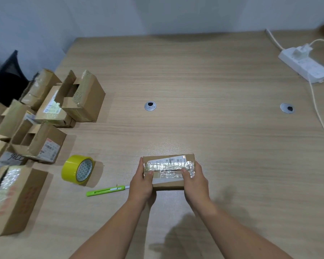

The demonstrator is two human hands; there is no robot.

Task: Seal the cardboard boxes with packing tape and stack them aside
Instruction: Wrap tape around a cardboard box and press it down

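Evidently closing the flaps: left hand (141, 181) and right hand (195, 181) clasp the small cardboard box (167, 185) by its ends, thumbs on top. Next, probably fetch the yellow tape roll (77, 169) to the box's left.

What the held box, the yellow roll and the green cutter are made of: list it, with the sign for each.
The box: matte brown cardboard, by its dull, fibrous look, with crinkled glossy clear tape over the top. The yellow roll: probably shiny plastic tape on a printed core, likely card. The green cutter: smooth plastic body; its pale tip may be metal.
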